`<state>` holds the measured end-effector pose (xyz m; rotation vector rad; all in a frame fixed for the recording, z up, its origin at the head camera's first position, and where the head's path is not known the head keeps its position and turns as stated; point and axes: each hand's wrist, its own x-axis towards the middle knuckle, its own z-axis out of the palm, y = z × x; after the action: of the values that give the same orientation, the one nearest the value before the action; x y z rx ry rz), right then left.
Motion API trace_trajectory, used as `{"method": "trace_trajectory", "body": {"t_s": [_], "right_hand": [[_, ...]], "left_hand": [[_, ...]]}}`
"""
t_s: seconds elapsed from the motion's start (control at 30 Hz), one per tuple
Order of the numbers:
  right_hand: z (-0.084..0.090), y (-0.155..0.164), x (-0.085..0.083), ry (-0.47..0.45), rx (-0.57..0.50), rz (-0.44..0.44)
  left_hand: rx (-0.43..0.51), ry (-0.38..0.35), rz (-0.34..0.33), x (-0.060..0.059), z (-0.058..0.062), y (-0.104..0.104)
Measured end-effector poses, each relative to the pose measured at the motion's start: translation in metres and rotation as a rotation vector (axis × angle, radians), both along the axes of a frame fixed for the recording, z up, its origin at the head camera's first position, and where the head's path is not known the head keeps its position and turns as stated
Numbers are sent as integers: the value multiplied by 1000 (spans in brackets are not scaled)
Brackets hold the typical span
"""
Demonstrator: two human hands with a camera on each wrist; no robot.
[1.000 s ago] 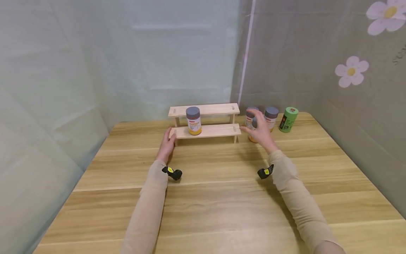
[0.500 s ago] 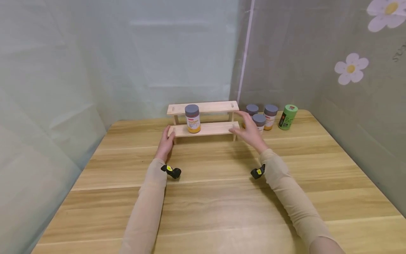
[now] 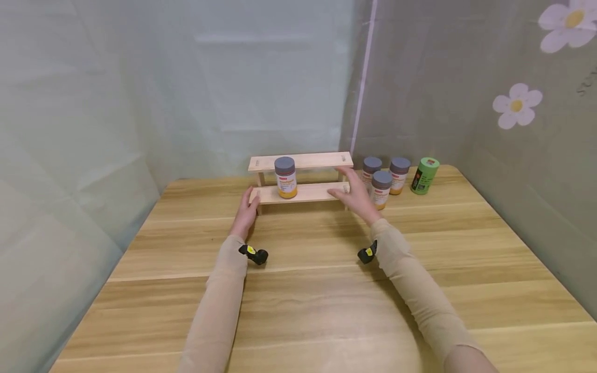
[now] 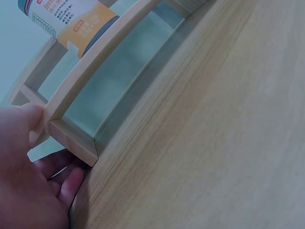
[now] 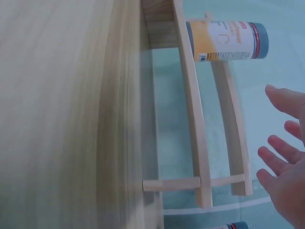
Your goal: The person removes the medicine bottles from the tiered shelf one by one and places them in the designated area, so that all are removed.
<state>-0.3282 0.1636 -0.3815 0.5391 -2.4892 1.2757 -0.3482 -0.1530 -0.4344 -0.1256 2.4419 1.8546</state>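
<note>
A two-step wooden rack [image 3: 317,192] stands at the back of the table. On its lower step sits an upright supplement jar [image 3: 286,178] with a grey lid and a white and orange label. My left hand [image 3: 244,211] grips the rack's left end, thumb on the step's end and fingers down by the leg [image 4: 75,140]. Over the right end of the lower step hovers my right hand [image 3: 358,197], thumb and fingers spread and nothing between them. In the right wrist view the fingers [image 5: 274,160] are apart from the rack and from the jar [image 5: 228,40].
Right of the rack stand three more grey-lidded jars, the nearest jar [image 3: 381,190] close behind my right hand. Beyond them is a green canister [image 3: 425,176] near the table's back right corner. Fabric curtains [image 3: 261,77] hang around the wooden table [image 3: 298,311].
My right hand has moved left, from the front jar beside the rack to over the lower step's right end, uncovering the jars. My left hand stays on the rack.
</note>
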Motion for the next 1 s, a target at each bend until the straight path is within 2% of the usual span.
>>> {"method": "trace_trajectory", "body": {"t_s": [0.53, 0.73, 0.87, 1.0], "right_hand": [[-6, -28, -12, -37, 13, 37], [-2, -41, -16, -68, -105, 115], [4, -50, -16, -141, -219, 191], [9, -58, -17, -224, -269, 214]], "left_hand": [[-21, -6, -3, 1, -4, 0], [-23, 7, -2, 0, -1, 0], [-27, 6, -1, 0, -1, 0], [-21, 5, 0, 1, 0, -1]]}}
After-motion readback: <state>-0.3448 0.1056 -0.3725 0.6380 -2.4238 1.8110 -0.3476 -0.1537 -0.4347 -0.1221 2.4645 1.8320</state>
